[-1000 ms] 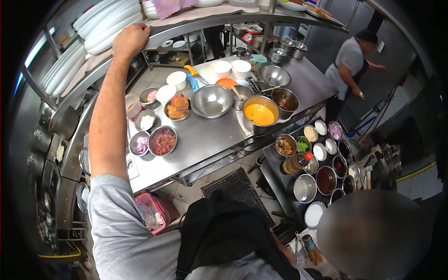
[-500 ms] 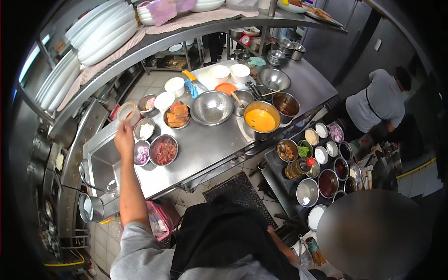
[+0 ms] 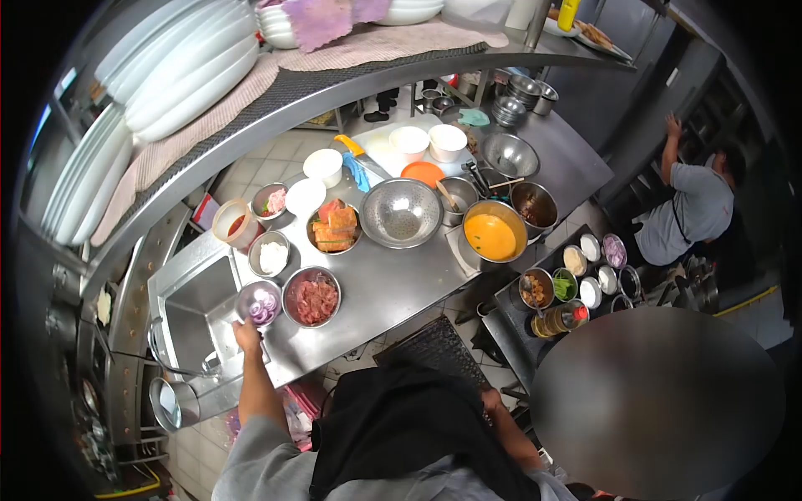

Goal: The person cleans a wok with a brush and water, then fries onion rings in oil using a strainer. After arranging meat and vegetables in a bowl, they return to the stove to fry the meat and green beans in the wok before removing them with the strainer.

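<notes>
My left hand (image 3: 246, 334) is at the near edge of a steel bowl of sliced purple onion (image 3: 262, 307), its fingers closed on the rim. Right of it sits a bowl of raw meat (image 3: 312, 297); behind is a bowl of something white (image 3: 271, 255). A plastic tub with red sauce (image 3: 235, 224) stands beside the sink corner. Orange-red chunks (image 3: 337, 227) fill another bowl, next to a large empty steel bowl (image 3: 402, 214). Low beside the black apron, my right hand (image 3: 491, 402) is partly visible, and its fingers are too unclear to read.
A sink (image 3: 200, 309) lies to the left. Orange liquid fills a pot (image 3: 493, 232) at the counter's right. A knife with a yellow handle (image 3: 351, 145) lies behind. Plates (image 3: 192, 75) crowd the overhead shelf. Another person (image 3: 693, 204) stands at the right; a blurred round shape covers the lower right.
My left hand has moved from the plastic tub toward me, to the onion bowl. My right hand shows more beside the apron. The other person has raised an arm. The view has shifted.
</notes>
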Demonstrator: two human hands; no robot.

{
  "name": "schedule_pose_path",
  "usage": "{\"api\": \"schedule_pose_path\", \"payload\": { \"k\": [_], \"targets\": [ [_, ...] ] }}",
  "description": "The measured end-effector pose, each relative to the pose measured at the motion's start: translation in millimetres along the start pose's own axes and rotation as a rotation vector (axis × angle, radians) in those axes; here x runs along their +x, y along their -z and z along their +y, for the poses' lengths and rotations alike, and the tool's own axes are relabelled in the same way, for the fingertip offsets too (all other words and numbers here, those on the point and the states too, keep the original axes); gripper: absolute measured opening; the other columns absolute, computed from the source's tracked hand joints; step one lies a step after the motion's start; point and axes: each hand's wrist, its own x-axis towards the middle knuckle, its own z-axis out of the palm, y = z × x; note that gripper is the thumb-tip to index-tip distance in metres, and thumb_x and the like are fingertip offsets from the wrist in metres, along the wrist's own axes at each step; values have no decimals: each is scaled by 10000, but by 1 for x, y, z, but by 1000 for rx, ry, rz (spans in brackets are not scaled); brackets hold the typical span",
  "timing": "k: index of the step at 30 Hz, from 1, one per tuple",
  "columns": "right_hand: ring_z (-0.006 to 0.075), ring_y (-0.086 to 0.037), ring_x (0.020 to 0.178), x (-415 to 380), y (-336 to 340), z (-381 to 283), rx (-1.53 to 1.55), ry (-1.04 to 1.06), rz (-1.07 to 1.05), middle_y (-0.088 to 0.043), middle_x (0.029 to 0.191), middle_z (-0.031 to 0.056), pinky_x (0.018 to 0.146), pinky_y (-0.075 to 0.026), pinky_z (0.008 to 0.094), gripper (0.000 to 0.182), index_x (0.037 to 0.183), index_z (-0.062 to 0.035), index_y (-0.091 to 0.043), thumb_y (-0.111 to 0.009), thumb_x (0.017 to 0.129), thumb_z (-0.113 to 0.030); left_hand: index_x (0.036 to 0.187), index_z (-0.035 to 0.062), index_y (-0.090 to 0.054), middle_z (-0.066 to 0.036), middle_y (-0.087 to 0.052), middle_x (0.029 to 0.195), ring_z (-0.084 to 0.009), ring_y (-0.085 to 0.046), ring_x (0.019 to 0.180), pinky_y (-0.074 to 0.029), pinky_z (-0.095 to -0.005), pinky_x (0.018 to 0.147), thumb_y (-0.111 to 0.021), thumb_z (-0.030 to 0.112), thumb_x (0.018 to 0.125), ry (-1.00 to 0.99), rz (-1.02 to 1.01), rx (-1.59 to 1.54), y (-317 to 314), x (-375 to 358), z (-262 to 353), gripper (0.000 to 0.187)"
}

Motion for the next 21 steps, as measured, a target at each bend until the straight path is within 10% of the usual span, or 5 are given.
{"api": "schedule_pose_path", "payload": {
  "k": [2, 4, 7, 15, 21],
  "targets": [
    [208, -668, 791, 10, 3, -17, 48, -64, 133, -686, 887, 107, 700, -545, 308, 201, 988, -50, -691, -600, 876, -190, 811, 65, -367, -49, -461, 626, -122, -446, 421, -383, -296, 322, -556, 105, 854, -105, 21, -61, 13, -6, 26, 198],
    [173, -647, 797, 20, 24, -41, 1616, -519, 281, -657, 904, 87, 730, -536, 283, 259, 1134, -17, -610, -593, 897, -122, 786, 68, -369, -41, -452, 625, -113, -436, 417, -378, -293, 318, -538, 74, 840, -199, -41, -97, 17, -2, 45, 178],
    [138, -623, 786, 13, 78, -74, 1853, -429, 376, -638, 891, 62, 699, -519, 262, 305, 1204, -5, -554, -577, 915, -101, 741, 81, -370, -21, -442, 628, -96, -417, 433, -391, -273, 352, -518, 35, 820, -201, -192, -124, 7, -25, 95, 173],
    [94, -596, 816, -32, 210, -114, 1604, -200, 870, -645, 913, 26, 747, -499, 244, 294, 1199, -64, -587, -629, 913, -120, 756, 74, -448, 5, -478, 645, -76, -437, 509, -380, -251, 435, -498, -22, 784, -324, -1061, 74, -133, -160, 170, 111],
    [307, -603, 1013, -148, 262, -123, 1036, -365, 1186, -601, 1088, 143, 870, -501, 370, 381, 1199, -49, -577, -650, 836, -137, 771, 65, -472, -7, -508, 668, -86, -491, 524, -415, -240, 412, -505, -24, 770, -477, -1768, 213, -223, -375, 142, 94]
  ]
}}
